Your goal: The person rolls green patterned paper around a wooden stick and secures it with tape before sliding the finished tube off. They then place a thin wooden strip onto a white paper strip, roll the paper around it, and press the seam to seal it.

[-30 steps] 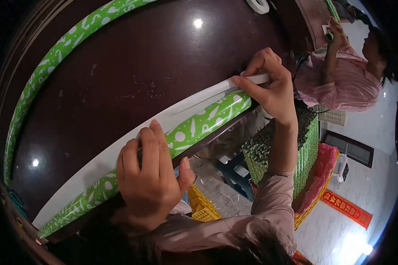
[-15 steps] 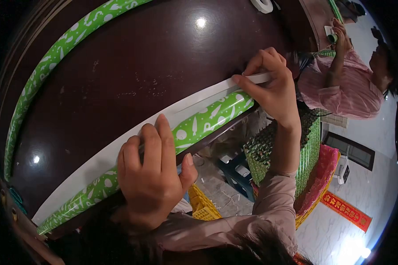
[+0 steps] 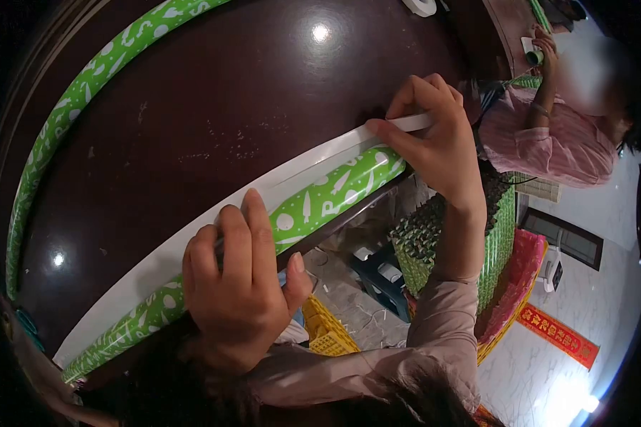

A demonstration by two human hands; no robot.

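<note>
A roll of green gift wrap with white figures [image 3: 327,196] lies along the near edge of a dark brown table [image 3: 228,107], its white loose sheet edge [image 3: 192,235] spread flat beside it. My left hand [image 3: 238,285] presses down on the roll and the sheet near the middle. My right hand [image 3: 434,142] pinches the right end of the white sheet edge between thumb and fingers.
A second green patterned roll [image 3: 71,99] curves along the table's far left edge. A tape roll [image 3: 420,6] sits at the far side. Another person in a pink shirt [image 3: 555,135] works at the right. Stacked green rolls [image 3: 491,235] and a yellow crate [image 3: 327,334] stand below the table.
My left hand has slid slightly leftward along the roll. My right hand keeps its pinch on the sheet's end, shifted a little up.
</note>
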